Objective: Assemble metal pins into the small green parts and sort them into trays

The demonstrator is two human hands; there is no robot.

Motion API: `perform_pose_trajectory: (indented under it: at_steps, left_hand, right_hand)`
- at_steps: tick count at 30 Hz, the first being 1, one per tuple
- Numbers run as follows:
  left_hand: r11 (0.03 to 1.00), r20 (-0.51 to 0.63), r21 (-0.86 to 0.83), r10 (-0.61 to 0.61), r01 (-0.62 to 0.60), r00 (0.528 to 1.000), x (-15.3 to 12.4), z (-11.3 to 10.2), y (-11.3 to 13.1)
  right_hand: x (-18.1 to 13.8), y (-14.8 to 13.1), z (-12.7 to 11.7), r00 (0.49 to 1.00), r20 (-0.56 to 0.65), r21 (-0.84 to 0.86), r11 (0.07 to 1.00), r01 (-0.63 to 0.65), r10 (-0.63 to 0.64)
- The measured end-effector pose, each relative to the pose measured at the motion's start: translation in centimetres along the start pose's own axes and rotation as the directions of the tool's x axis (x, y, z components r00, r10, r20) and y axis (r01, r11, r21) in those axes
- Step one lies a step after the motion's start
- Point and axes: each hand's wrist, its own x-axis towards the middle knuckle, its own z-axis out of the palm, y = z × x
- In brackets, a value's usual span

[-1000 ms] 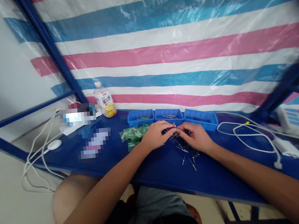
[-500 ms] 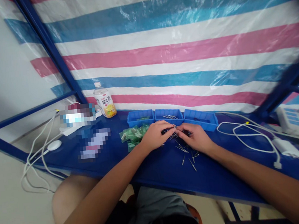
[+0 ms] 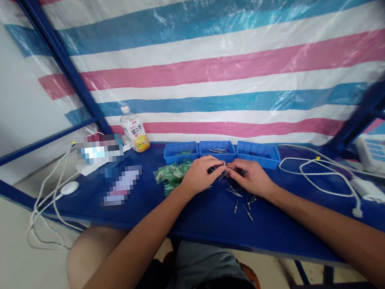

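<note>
Silvery metal, thin and pin-like, is what you are handling: a slender piece (image 3: 224,163) that looks light and stiff, judging by the straight shafts of the loose pieces (image 3: 234,192) on the blue surface (image 3: 202,216). Expect it to be hard rather than fragile, and probably slick, since a smooth, narrow shaft can roll or spin against bare skin. Its thicker part, as the loose pieces show, should give you the surer hold; pinch lightly there rather than far out on the thin shaft.

Your left hand (image 3: 200,174) has thumb and forefinger drawn nearly together, and your right hand (image 3: 251,175) faces it in a matching pinch. The slender piece sits between the two sets of fingertips, at the very end of each grip and apparently touching both; which hand bears it, or whether more pieces are tucked behind your fingers, you cannot tell from this view. Most of the loose pieces lie beneath and between your hands, with a few nearer you. Just beyond stand three blue trays (image 3: 181,156) in a row, the middle tray (image 3: 229,157) holding similar metal pieces, while green packets (image 3: 171,174) lie beside your left hand.
</note>
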Motion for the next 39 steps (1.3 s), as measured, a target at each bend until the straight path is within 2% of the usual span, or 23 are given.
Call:
perform_pose_trajectory:
  at_steps: [32, 39]
  left_hand:
    - [0.999, 0.011, -0.039, -0.014, 0.014, 1.000, 0.07, -0.11, 0.21]
    - [0.995, -0.013, -0.059, -0.084, 0.083, 0.996, 0.14, -0.15, 0.35]
  right_hand:
    - [0.07, 0.13, -0.03, 1.000, 0.002, -0.007, 1.000, 0.012, -0.012]
    - [0.05, -0.10, 0.01, 0.999, 0.032, 0.020, 1.000, 0.016, -0.017]
